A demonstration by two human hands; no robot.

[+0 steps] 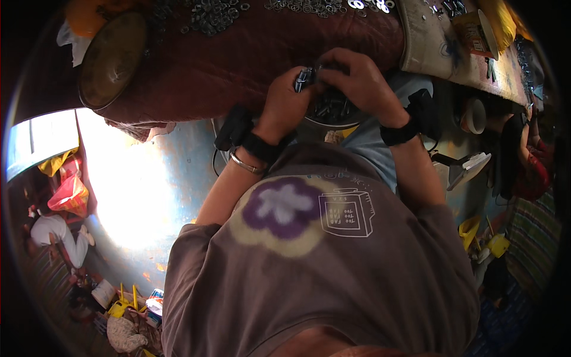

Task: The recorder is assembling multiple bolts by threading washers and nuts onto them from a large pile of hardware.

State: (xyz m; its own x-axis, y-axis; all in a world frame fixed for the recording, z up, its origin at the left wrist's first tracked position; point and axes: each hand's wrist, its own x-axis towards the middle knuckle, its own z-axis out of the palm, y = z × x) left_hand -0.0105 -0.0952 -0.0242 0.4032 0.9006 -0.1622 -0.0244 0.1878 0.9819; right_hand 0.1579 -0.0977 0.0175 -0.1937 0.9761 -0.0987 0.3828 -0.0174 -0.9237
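Note:
My left hand [284, 100] is closed around several small shiny metal pieces [304, 79], which stick up between thumb and fingers. Close against it, my right hand [358, 80] has its fingers curled and bent inward toward those pieces. Its fingertips are dark and slightly blurred, so what they pinch cannot be made out. Beneath both hands, at my lap, sits a round container [333, 125] with dark metal pieces [333, 108] in it. My hands partly hide it.
A table with a dark red cover [238, 71] spreads ahead, bearing piles of metal rings [215, 16] and pale washers [372, 6]. A round metal plate [113, 59] is at left. A beige cloth [428, 44] and paper cup [477, 34] are at right. Other people sit at both sides.

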